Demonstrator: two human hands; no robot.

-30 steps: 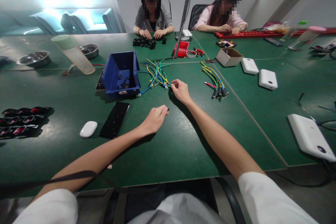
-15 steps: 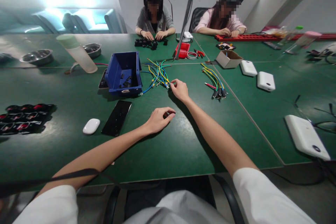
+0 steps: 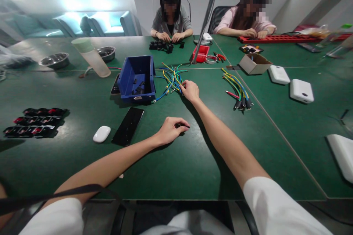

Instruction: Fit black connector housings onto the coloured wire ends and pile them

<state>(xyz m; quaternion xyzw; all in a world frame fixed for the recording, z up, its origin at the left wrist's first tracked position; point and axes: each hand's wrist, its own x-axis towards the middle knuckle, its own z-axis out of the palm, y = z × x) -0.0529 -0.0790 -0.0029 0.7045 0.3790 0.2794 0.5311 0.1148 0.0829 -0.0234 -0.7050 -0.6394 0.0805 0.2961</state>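
My right hand [image 3: 191,90] reaches the near right side of a loose pile of blue, yellow and green wires [image 3: 173,77] with metal ring ends. Its thumb and fingers are pinched on a wire there; the grip is partly hidden. Closer to me, my left hand [image 3: 173,130] is just above the table, fingers closed round a small black sleeve [image 3: 188,127] whose tip shows. A blue bin [image 3: 139,97] beside the pile contains several similar black pieces [image 3: 138,87]. To the right lies a bundle of wires [image 3: 237,85] with black sleeves on their near ends.
A phone [image 3: 128,126] and a white case [image 3: 102,134] lie left of my left hand. Black packs [image 3: 37,122] are farther left. A bottle [image 3: 92,58] leans behind the bin. Beyond a metal pole [image 3: 206,18], two people work across the green table [image 3: 176,169].
The view has shifted, so the table's things sit farther right. My right hand stays at the wire pile, and my left hand still holds the black piece, its tip now showing more.
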